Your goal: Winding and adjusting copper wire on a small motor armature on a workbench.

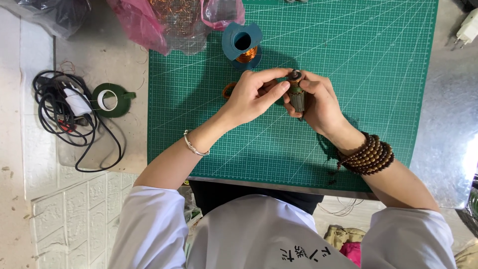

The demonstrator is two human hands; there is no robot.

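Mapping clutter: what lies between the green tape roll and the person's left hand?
Head view: bare cutting mat and its left edge; nothing else between tape roll and left hand.

I count two hands: my left hand (251, 97) and right hand (318, 102). Between them I see one small motor armature (297, 94). There is one green cutting mat (378, 74), one teal spool of copper wire (242, 46), one loose copper coil (228, 90), one roll of green tape (110, 99), one black cable bundle (62, 112), one pink plastic bag (144, 22), one white plug (467, 30).
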